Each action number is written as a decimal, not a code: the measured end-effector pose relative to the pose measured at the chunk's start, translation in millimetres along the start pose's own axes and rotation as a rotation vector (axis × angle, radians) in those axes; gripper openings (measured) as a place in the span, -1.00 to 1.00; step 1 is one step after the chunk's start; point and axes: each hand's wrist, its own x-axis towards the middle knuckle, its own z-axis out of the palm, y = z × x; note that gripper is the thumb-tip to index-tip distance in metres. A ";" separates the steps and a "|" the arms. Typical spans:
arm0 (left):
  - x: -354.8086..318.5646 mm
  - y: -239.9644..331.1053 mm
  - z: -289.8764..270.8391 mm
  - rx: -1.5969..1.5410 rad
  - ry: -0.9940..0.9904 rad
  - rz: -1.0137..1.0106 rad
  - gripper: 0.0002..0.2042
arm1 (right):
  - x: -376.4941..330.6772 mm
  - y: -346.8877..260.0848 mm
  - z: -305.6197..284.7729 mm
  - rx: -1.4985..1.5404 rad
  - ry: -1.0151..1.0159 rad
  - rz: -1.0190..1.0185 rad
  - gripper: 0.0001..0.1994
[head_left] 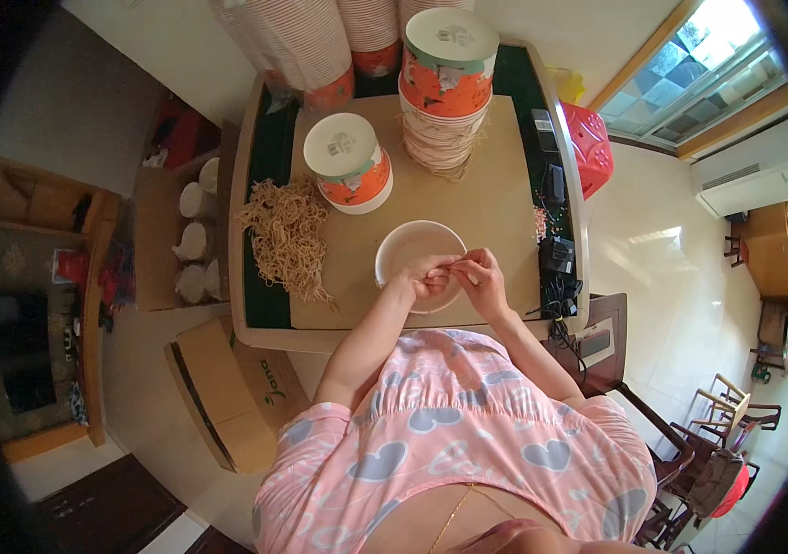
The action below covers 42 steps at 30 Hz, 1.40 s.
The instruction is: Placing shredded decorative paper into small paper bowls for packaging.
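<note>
Head view is showing me leaning over the desk (505, 198), with both forearms reaching in from the lower edge. I am bringing my left hand (431, 274) and my right hand (481, 275) together over the near rim of a white paper bowl (410, 247), which is sitting open side up on the tan mat near the front edge of the desk. My fingertips are pinching together on something thin between the two hands; it is too small for me to tell what it is, though it looks like a short strand. Both hands are narrowed to a pinch, touching each other.

Left of the bowl, a loose pile of tan string loops (288, 235) is lying across the mat's edge. Just behind the bowl, a short stack of orange-and-white bowls (349, 164) is standing upside down, and beside it a taller stack of the same bowls (447, 88) is rising near the back. More nested stacks (306, 42) are leaning at the far edge. A cardboard box (223, 392) is sitting on the floor to my left.
</note>
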 end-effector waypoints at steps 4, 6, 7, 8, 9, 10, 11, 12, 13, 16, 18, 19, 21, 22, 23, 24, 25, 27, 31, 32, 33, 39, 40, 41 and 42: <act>-1.3 -1.5 -2.8 0.184 0.128 0.191 -0.91 | 4.1 -6.4 -0.9 -0.102 0.075 -0.050 -0.87; -6.2 -3.2 2.1 0.304 0.220 0.281 -0.90 | 9.5 -6.0 -1.9 -0.118 0.065 -0.084 -0.89; -9.7 -3.8 7.9 0.424 0.311 0.370 -0.89 | 10.6 -3.8 -1.7 -0.120 0.070 -0.081 -0.89; -9.3 -5.8 13.3 0.429 0.309 0.367 -0.89 | 11.2 -0.6 -0.9 -0.052 0.036 -0.002 -0.91; -7.8 -9.8 18.5 0.559 0.426 0.517 -0.90 | 13.3 -1.4 -0.4 0.019 -0.003 0.072 -0.92; -6.7 -13.3 21.6 0.690 0.542 0.668 -0.90 | 15.4 -2.1 0.1 0.021 -0.003 0.070 -0.92; -6.7 -15.9 21.7 0.691 0.543 0.670 -0.90 | 17.6 -2.9 0.9 0.005 -0.012 0.105 -0.93; -6.4 -17.6 21.6 0.830 0.569 0.842 -0.92 | 19.9 -4.4 1.2 -0.011 -0.021 0.141 -0.94; -6.3 -19.4 21.3 0.969 0.592 1.016 -0.92 | 20.8 -4.1 2.6 -0.011 -0.018 0.140 -0.94; -9.8 -24.9 25.3 1.161 0.708 1.163 -0.94 | 22.6 -3.5 7.3 0.018 0.010 0.177 -0.94; -13.7 -26.0 28.7 1.240 0.737 1.213 -0.94 | 23.2 -5.0 9.9 0.102 0.058 0.221 -0.95; -15.7 -26.5 30.3 1.318 0.766 1.261 -0.94 | 23.0 -3.7 11.7 0.102 0.059 0.221 -0.95; -20.1 -28.2 32.9 1.345 0.770 1.260 -0.94 | 23.3 -1.6 16.0 0.162 0.077 0.234 -0.92; -21.9 -29.1 33.9 1.371 0.775 1.258 -0.93 | 23.5 -2.2 17.1 0.162 0.077 0.235 -0.92; -22.9 -29.8 34.6 1.371 0.774 1.257 -0.93 | 23.7 -2.8 18.1 0.215 0.088 0.296 -0.89; -23.8 -30.3 35.3 1.376 0.780 1.273 -0.93 | 24.4 -3.8 18.3 0.268 0.099 0.356 -0.86; -24.5 -30.7 36.0 1.380 0.785 1.289 -0.93 | 24.5 -1.9 18.5 0.269 0.100 0.357 -0.86; -26.0 -30.8 37.5 1.374 0.789 1.274 -0.92 | 25.4 1.3 17.9 0.238 0.067 0.333 -0.81; -26.4 -31.2 38.6 1.329 0.798 1.274 -0.92 | 28.6 -4.7 9.3 0.226 0.018 0.304 -0.78; -26.5 -31.1 38.4 1.328 0.798 1.275 -0.92 | 30.4 -7.9 6.3 0.196 -0.017 0.302 -0.75; -26.8 -30.6 38.7 1.346 0.810 1.235 -0.92 | 31.5 -9.4 4.3 0.166 -0.051 0.300 -0.73; -26.2 -28.4 38.5 1.341 0.823 1.203 -0.94 | 31.9 -10.4 -3.6 0.114 -0.139 0.167 -0.60; -25.9 -28.5 38.1 1.341 0.826 1.200 -0.95 | 31.8 -10.8 -3.9 0.114 -0.141 0.167 -0.60; -25.8 -29.1 37.6 1.339 0.828 1.200 -0.95 | 31.8 -11.1 -4.1 0.100 -0.147 0.160 -0.58; -26.4 -29.0 38.4 1.315 0.829 1.193 -0.95 | 32.0 -10.9 -4.1 0.086 -0.150 0.155 -0.56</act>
